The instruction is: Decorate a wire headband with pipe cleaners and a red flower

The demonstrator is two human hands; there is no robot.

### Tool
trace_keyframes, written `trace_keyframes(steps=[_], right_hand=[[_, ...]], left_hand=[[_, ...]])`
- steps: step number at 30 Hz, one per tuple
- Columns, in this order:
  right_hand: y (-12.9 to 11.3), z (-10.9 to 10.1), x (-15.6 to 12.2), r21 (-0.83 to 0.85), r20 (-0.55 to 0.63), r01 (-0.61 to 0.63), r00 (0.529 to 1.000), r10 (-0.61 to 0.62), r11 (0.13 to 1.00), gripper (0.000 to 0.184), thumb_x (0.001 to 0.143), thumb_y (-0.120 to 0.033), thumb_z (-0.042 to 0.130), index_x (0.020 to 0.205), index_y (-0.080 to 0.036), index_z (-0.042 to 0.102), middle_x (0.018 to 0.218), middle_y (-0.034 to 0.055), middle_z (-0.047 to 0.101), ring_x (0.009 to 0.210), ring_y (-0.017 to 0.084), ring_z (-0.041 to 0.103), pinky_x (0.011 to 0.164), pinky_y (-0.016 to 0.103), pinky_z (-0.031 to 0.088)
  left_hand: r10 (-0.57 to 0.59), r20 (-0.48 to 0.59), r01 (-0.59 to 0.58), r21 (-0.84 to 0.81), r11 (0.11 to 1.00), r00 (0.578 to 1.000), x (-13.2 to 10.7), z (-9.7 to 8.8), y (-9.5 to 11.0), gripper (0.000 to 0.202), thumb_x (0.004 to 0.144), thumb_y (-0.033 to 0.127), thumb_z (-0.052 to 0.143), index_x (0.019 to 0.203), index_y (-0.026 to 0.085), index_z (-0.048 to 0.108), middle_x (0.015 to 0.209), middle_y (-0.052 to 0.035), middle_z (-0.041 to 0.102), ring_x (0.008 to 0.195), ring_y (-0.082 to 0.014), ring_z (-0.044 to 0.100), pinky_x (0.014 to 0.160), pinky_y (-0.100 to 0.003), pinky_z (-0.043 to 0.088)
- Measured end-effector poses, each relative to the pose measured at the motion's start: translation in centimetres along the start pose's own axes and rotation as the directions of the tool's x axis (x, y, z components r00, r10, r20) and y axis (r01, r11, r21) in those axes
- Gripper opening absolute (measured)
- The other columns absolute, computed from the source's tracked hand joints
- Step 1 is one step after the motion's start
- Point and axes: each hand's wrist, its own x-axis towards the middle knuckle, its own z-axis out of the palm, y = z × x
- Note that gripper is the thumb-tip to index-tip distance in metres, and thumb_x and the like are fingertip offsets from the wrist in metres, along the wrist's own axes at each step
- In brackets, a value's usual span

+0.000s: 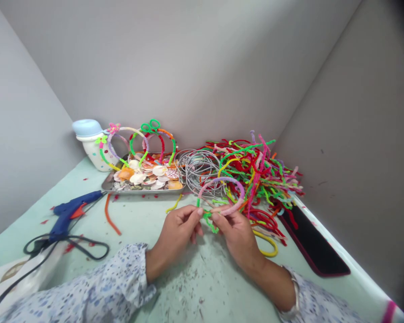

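Right hand, headband (left hand, stem)

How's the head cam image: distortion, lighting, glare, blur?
Head view: heavy wide-angle distortion, the wall edges splay outward; dark vignette at the top right corner; soft, even light with only faint shadows under the left hand and right hand; no glare on the metal tray; the headband and green pipe cleaner they pinch are sharp; the left sleeve looks softer.

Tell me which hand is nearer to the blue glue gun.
Left. The left hand, pinching the green pipe cleaner, lies to the right of the glue gun; the right hand, holding the wrapped headband, is farther right, beyond it.
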Motion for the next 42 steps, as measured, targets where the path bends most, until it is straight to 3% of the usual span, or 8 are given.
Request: trace_keyframes(steps=[8,18,23,28,31,38,42], right_hand=[[0.35,0.04,0.03,-0.017,0.01,0.018,1.0,-0.018,1.0,0.017,0.082,-0.034,0.06,0.078,-0.018,0.062,0.067,-0.0011,0.056,0.059,0.013,0.05,0.054,0.025,0.038],[0.41,0.09,0.05,0.023,-0.01,-0.022,1.0,0.022,0.999,0.018,0.079,-0.036,0.062,0.079,-0.018,0.061,0.064,-0.0016,0.056,0.056,0.013,0.05,0.052,0.025,0.039],[0.42,0.19,0.02,0.035,-0.011,-0.042,0.999,0.042,0.999,0.018,0.079,-0.035,0.062,0.08,-0.017,0.061,0.063,-0.0022,0.055,0.054,0.011,0.048,0.051,0.024,0.038],[0.16,0.21,-0.04,0.016,-0.017,-0.041,0.999,0.041,0.999,0.018,0.079,-0.035,0.063,0.079,-0.017,0.062,0.061,-0.0023,0.055,0.055,0.011,0.048,0.053,0.025,0.039],[0.16,0.2,-0.07,0.012,-0.021,-0.042,0.999,0.042,0.999,0.018,0.079,-0.035,0.063,0.079,-0.017,0.062,0.062,-0.0018,0.056,0.056,0.012,0.049,0.054,0.025,0.039],[0.49,0.13,-0.03,0.012,-0.03,-0.046,0.998,0.047,0.999,0.018,0.08,-0.035,0.063,0.081,-0.017,0.061,0.064,-0.0019,0.056,0.057,0.011,0.049,0.054,0.024,0.039],[0.51,0.07,0.01,-0.016,-0.019,-0.047,0.999,0.047,0.999,0.019,0.081,-0.036,0.062,0.081,-0.017,0.061,0.064,-0.002,0.055,0.058,0.011,0.049,0.055,0.024,0.04]], left_hand=[[0.065,-0.023,-0.064,0.057,0.996,0.998,0.3,-0.21,-0.12,0.035,0.083,0.043,0.054,0.06,0.017,0.059,0.047,0.0037,0.045,0.043,-0.0087,0.039,0.044,-0.021,0.029],[0.178,-0.005,-0.174,0.195,0.965,0.984,0.23,-0.04,-0.21,0.027,0.085,0.036,0.052,0.069,0.018,0.064,0.053,0.0021,0.052,0.052,-0.0121,0.046,0.054,-0.022,0.034],[0.281,0.002,-0.266,0.323,0.908,0.96,0.19,-0.1,-0.39,0.026,0.087,0.032,0.049,0.069,0.018,0.062,0.061,0.0002,0.053,0.062,-0.0139,0.049,0.059,-0.023,0.035],[0.388,0.057,-0.364,0.489,0.793,0.92,0.12,-0.36,-0.38,0.019,0.088,0.025,0.048,0.076,0.018,0.06,0.073,-0.0017,0.055,0.068,-0.0145,0.049,0.063,-0.024,0.035],[0.399,0.102,-0.383,0.567,0.729,0.911,0.17,-0.5,-0.49,0.019,0.09,0.026,0.045,0.078,0.018,0.058,0.076,-0.0022,0.055,0.07,-0.0148,0.049,0.064,-0.025,0.036],[0.4,0.121,-0.396,0.557,0.73,0.908,0.17,-0.54,-0.69,0.019,0.091,0.027,0.045,0.081,0.018,0.058,0.076,-0.0013,0.055,0.071,-0.0136,0.051,0.066,-0.023,0.038],[0.423,0.146,-0.415,0.623,0.663,0.895,0.12,-0.59,-0.69,0.017,0.092,0.024,0.044,0.083,0.017,0.057,0.078,-0.0016,0.056,0.072,-0.0135,0.052,0.066,-0.024,0.04]])
